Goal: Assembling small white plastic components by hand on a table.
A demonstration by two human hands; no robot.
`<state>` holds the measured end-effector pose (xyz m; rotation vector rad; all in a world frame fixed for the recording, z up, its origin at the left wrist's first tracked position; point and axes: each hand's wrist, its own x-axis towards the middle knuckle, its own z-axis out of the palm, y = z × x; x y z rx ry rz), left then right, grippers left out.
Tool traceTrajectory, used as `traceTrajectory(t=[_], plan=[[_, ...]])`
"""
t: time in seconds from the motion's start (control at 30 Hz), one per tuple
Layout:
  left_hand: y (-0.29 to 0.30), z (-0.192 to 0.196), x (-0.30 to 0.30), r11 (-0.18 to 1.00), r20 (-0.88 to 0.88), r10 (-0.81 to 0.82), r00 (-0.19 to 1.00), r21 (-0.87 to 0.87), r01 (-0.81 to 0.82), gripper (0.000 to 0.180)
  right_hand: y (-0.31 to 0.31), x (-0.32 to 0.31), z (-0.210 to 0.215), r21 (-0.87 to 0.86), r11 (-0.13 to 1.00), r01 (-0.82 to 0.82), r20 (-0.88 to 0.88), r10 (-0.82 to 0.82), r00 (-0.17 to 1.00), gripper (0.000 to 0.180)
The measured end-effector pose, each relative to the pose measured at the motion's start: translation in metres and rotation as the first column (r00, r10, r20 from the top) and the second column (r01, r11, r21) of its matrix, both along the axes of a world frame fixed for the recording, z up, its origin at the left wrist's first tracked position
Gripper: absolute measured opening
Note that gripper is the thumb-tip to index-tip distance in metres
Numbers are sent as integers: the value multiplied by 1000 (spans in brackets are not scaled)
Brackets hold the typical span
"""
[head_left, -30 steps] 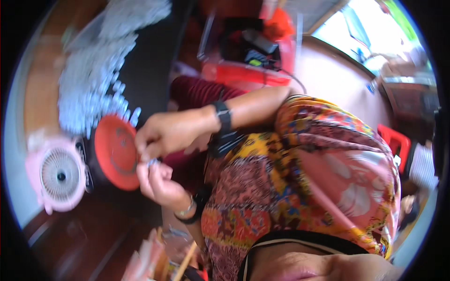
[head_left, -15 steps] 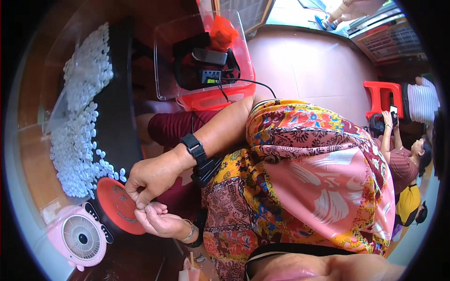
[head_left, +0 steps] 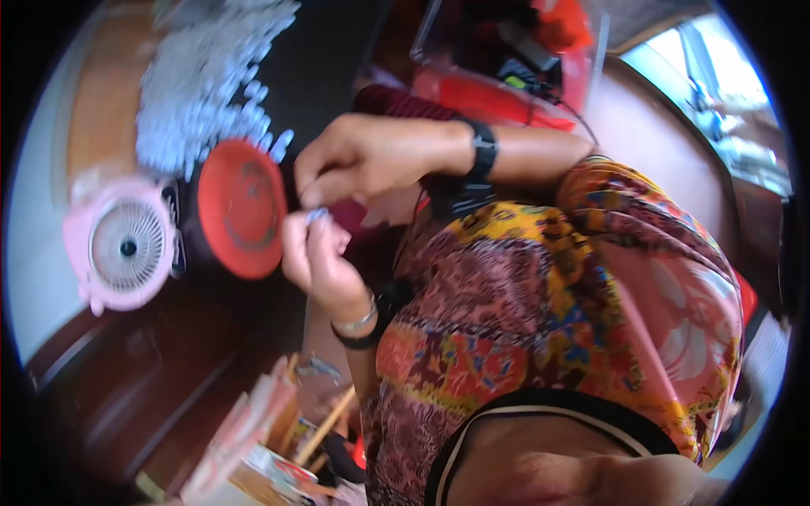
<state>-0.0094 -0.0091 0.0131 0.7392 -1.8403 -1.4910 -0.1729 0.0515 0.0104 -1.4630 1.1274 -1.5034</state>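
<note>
Left hand [head_left: 322,266] pinches a small pale piece [head_left: 317,214], best braced steady, near the red dish [head_left: 226,202]; right hand [head_left: 363,160], just beside, has fingers together (any hold too blurred to tell).

This looks like a home or small workshop; which, I cannot tell. A heap of small pale pieces [head_left: 198,93] lies near a red dish [head_left: 221,190] and a pink fan [head_left: 126,244]; a clear box [head_left: 584,76] holds gadgets [head_left: 525,52], and pinkish floor [head_left: 654,126] reaches a bright opening [head_left: 730,55].
</note>
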Motion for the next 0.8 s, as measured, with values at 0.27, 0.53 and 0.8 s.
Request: traceTrajectory(t=[0.27,0.53,0.8], plan=[[-5,0,7,998,26,20,999,-52,-19,17,-5,4,5,100,992,-79,112,68,991,19],[-1,2,7,995,102,23,995,-98,-13,18,-9,8,-7,-5,999,-32,-76,31,997,17],[-6,3,13,994,85,21,996,-111,-12,18,-17,10,-3,-114,993,22,-278,-53,959,15]])
